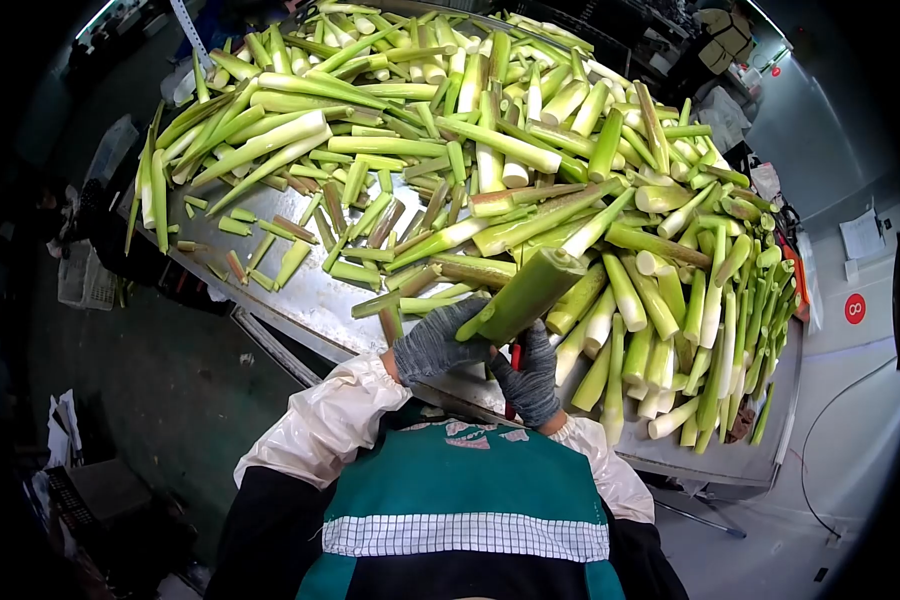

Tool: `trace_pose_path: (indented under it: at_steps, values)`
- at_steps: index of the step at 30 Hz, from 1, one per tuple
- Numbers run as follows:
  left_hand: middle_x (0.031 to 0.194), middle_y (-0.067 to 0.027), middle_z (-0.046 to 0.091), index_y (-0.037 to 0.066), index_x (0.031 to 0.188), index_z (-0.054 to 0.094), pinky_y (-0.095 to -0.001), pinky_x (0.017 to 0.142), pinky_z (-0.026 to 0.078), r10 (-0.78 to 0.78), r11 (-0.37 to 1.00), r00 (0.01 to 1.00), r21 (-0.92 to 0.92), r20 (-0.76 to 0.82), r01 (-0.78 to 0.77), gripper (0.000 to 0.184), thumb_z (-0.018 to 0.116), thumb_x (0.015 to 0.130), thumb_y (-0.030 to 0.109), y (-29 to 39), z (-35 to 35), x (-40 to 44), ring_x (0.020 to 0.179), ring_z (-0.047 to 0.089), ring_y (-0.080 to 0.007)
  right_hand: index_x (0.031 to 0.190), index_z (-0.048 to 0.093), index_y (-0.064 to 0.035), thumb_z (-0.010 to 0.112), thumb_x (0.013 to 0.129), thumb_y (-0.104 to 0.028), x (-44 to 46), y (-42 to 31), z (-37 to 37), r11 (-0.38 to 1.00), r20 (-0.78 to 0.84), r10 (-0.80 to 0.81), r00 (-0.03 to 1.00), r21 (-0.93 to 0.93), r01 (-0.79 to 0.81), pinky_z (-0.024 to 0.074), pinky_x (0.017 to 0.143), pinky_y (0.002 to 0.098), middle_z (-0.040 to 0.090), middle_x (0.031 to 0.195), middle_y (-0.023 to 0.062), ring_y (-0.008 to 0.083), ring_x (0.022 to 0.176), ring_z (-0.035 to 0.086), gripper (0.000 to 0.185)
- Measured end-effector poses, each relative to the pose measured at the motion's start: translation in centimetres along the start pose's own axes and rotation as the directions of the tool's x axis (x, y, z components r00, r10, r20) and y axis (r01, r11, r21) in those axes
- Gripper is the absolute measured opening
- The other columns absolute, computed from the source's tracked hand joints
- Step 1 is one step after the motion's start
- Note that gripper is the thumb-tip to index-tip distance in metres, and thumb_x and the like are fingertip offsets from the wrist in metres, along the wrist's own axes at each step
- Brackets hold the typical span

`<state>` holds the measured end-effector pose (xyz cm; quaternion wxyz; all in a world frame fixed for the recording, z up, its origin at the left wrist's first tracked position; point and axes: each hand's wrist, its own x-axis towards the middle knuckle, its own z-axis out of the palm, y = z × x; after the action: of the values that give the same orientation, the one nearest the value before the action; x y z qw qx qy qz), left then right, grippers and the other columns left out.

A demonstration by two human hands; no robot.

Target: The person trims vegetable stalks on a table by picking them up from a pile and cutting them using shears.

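My left hand [437, 340], in a grey knit glove, is closed around the lower end of a thick green stalk [530, 292] that looks like a water bamboo shoot. The shoot is tilted, its cut end up and to the right. Close beside it, my right hand [532, 378], gloved the same way, is closed on a red-handled tool [515, 357]; its blade or working end is hidden behind the shoot and fingers. A large heap of similar green and white shoots [545, 130] lies on the metal table in front of both hands.
Short cut pieces and leaf scraps [292, 262] lie scattered on the metal table [315, 318] at the left. More shoots reach the table's right side. A white crate [87, 278] stands at far left. Another person [722, 45] is at the back right.
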<state>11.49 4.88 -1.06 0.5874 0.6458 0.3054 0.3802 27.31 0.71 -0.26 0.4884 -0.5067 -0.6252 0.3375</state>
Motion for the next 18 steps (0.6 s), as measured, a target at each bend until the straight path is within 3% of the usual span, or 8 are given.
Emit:
trace_pose_path:
  at_steps: [2, 8, 12, 13, 14, 16, 18]
  values:
    - [0.104, -0.0121, 0.055, 0.005, 0.117, 0.043, -0.0336, 0.082, 0.042, 0.041, 0.986, 0.999, 0.161, 0.029, -0.045, 0.055, 0.069, 0.071, 0.022, -1.2, -0.4, -0.2, 0.097, 0.054, -0.024, 0.105, 0.047, -0.0004, 0.067, 0.07, -0.009, 0.0, -0.4, 0.1, 1.0, -0.003, 0.003, 1.0, -0.03, -0.003, 0.0446, 0.076, 0.0304, 0.056, 0.093, 0.0121, 0.0209, 0.087, 0.056, 0.041]
    - [0.109, -0.0125, 0.052, 0.007, 0.12, 0.041, -0.0337, 0.083, 0.042, -0.061, 0.996, 0.996, 0.062, 0.061, 0.057, 0.06, 0.069, 0.07, 0.025, -2.0, -0.2, -0.6, 0.1, 0.052, -0.0252, 0.105, 0.046, -0.0003, 0.069, 0.069, -0.013, -0.8, 0.2, 0.2, 0.997, 0.004, 0.004, 1.0, -0.077, -0.004, 0.045, 0.076, 0.0302, 0.056, 0.094, 0.0126, 0.0213, 0.087, 0.056, 0.044]
    - [0.107, -0.0117, 0.053, 0.007, 0.12, 0.041, -0.0331, 0.083, 0.042, -0.03, 0.996, 0.999, 0.085, 0.034, 0.027, 0.059, 0.069, 0.071, 0.025, -1.3, 0.2, -0.6, 0.099, 0.052, -0.0251, 0.106, 0.046, -0.0008, 0.068, 0.069, -0.009, -1.0, 1.0, 0.1, 0.998, 0.03, -0.009, 0.999, -0.059, 0.011, 0.0449, 0.074, 0.0292, 0.054, 0.099, 0.0119, 0.0188, 0.086, 0.055, 0.043]
    - [0.106, -0.0112, 0.053, 0.007, 0.118, 0.042, -0.0328, 0.083, 0.042, -0.01, 1.0, 1.0, 0.012, 0.028, 0.01, 0.056, 0.068, 0.072, 0.024, -0.8, 0.3, -0.5, 0.098, 0.053, -0.0248, 0.106, 0.046, -0.0008, 0.068, 0.069, -0.009, -1.1, 0.9, -0.1, 0.998, 0.029, -0.014, 0.999, -0.061, 0.016, 0.0449, 0.074, 0.0292, 0.054, 0.099, 0.0119, 0.0188, 0.086, 0.055, 0.043]
    - [0.105, -0.0108, 0.054, 0.007, 0.117, 0.043, -0.0324, 0.082, 0.042, 0.008, 0.998, 1.0, -0.062, 0.021, -0.007, 0.053, 0.068, 0.072, 0.023, -0.4, 0.3, -0.4, 0.097, 0.053, -0.0245, 0.107, 0.045, -0.0009, 0.065, 0.069, -0.007, -1.2, 0.8, -0.5, 0.997, 0.025, 0.058, 0.998, -0.043, -0.057, 0.0447, 0.074, 0.028, 0.053, 0.099, 0.0107, 0.0169, 0.085, 0.054, 0.043]
    - [0.104, -0.0106, 0.054, 0.007, 0.116, 0.044, -0.0323, 0.082, 0.042, 0.012, 1.0, 1.0, -0.021, 0.028, -0.011, 0.051, 0.067, 0.073, 0.022, 0.0, 0.2, -0.4, 0.097, 0.053, -0.0244, 0.112, 0.043, -0.0019, 0.057, 0.07, 0.0, -1.3, -0.1, -1.7, 0.974, 0.01, 0.217, 0.976, 0.059, -0.217, 0.0442, 0.072, 0.025, 0.052, 0.1, 0.0079, 0.0125, 0.082, 0.051, 0.045]
    - [0.104, -0.0105, 0.054, 0.007, 0.115, 0.044, -0.0322, 0.082, 0.042, 0.012, 1.0, 0.999, 0.016, 0.033, -0.013, 0.05, 0.067, 0.073, 0.021, -0.1, 0.1, -0.6, 0.096, 0.053, -0.0244, 0.115, 0.041, -0.0026, 0.056, 0.072, 0.001, -1.7, -0.5, -3.2, 0.866, -0.012, 0.376, 0.927, 0.361, -0.347, 0.0446, 0.072, 0.0247, 0.052, 0.103, 0.0084, 0.0128, 0.083, 0.052, 0.046]
